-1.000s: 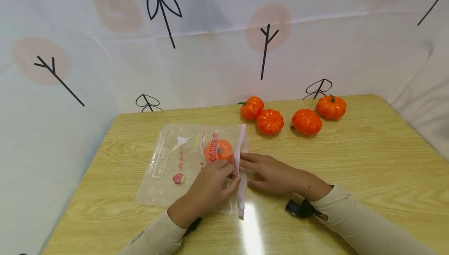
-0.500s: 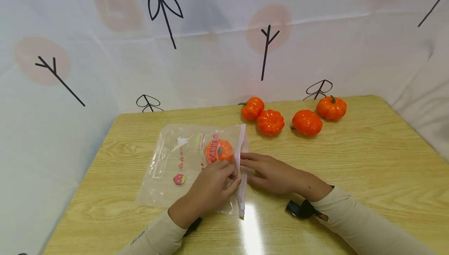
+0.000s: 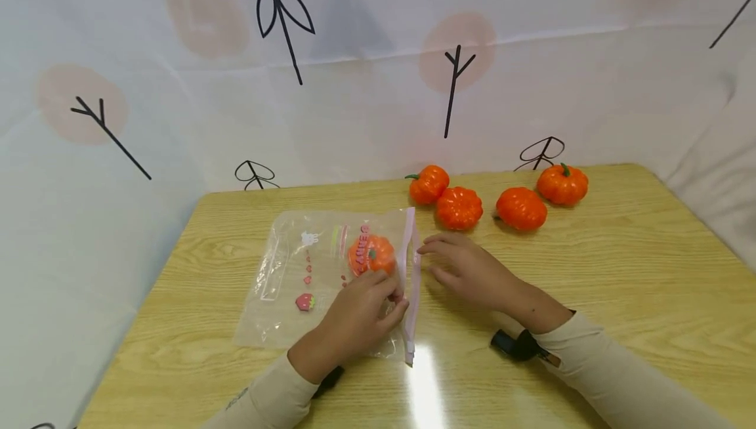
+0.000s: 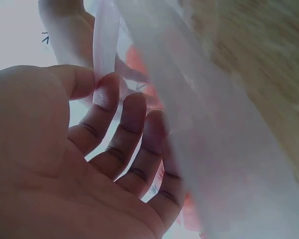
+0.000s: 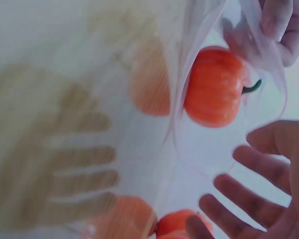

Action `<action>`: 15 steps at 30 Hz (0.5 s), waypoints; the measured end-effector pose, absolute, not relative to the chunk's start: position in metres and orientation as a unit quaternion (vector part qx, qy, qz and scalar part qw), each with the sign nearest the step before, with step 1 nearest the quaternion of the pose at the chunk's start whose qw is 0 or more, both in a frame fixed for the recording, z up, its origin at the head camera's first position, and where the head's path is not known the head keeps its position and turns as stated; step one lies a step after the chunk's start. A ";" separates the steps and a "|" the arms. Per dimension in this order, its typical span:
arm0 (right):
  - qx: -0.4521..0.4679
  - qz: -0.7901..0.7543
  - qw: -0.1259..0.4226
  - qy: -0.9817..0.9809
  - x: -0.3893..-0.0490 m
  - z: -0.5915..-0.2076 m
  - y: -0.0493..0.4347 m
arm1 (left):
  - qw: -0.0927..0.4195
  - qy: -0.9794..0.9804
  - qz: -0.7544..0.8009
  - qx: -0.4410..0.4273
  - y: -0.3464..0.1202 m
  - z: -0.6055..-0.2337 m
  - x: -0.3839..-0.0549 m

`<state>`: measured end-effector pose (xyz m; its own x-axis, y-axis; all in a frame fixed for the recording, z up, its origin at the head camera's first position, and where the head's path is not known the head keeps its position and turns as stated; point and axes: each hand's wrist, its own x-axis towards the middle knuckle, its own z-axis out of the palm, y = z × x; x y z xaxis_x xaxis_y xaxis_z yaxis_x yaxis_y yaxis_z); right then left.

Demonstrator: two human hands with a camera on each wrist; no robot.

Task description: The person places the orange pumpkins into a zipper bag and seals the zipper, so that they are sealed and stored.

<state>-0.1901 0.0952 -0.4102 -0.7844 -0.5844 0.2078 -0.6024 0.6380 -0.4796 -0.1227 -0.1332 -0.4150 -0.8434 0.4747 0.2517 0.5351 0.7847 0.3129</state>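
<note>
A clear zip bag with pink zip edging and printed pictures lies on the table, its mouth facing right and parted. Inside it, near the mouth, is a small orange toy pumpkin with a green stem. My left hand pinches the pink edge of the bag between thumb and index finger, as the left wrist view shows. Just outside the mouth is my right hand, fingers spread and holding nothing. The right wrist view looks into the bag at the pumpkin, apart from the right fingers.
Several more orange pumpkins stand along the table's back: one with its stem leftward, one beside it, another further right. A patterned white cloth hangs behind the wooden table.
My right hand has drawn back from the bag's mouth, rightward and slightly up. The left hand keeps its pinch. The pumpkin stays inside the bag.
</note>
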 end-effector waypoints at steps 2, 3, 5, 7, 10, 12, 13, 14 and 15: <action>0.318 0.262 0.037 -0.911 -0.194 -0.408 0.098 | 0.078 -0.942 -0.189 -0.266 -0.134 -0.416 -0.123; 0.315 0.256 0.048 -0.913 -0.197 -0.407 0.099 | 0.076 -0.942 -0.189 -0.265 -0.134 -0.416 -0.123; 0.312 0.245 0.071 -0.915 -0.202 -0.404 0.101 | 0.075 -0.943 -0.189 -0.265 -0.134 -0.417 -0.123; 0.311 0.233 0.092 -0.917 -0.207 -0.401 0.104 | 0.074 -0.943 -0.190 -0.264 -0.135 -0.417 -0.123; 0.310 0.213 0.118 -0.919 -0.215 -0.394 0.107 | 0.075 -0.942 -0.190 -0.266 -0.135 -0.417 -0.124; 0.309 0.198 0.129 -0.921 -0.220 -0.390 0.108 | 0.077 -0.941 -0.191 -0.268 -0.136 -0.416 -0.124; 0.308 0.190 0.132 -0.923 -0.223 -0.387 0.108 | 0.077 -0.941 -0.191 -0.269 -0.136 -0.416 -0.124; 0.308 0.181 0.135 -0.924 -0.226 -0.385 0.108 | 0.078 -0.941 -0.190 -0.270 -0.136 -0.416 -0.124; 0.306 0.176 0.134 -0.926 -0.228 -0.383 0.107 | 0.078 -0.941 -0.190 -0.270 -0.136 -0.416 -0.124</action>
<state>-0.2285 0.1074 -0.3833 -0.7766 -0.5197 0.3561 -0.6140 0.7509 -0.2432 -0.1245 -0.1363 -0.4157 -0.8416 0.4791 0.2494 0.5383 0.7819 0.3143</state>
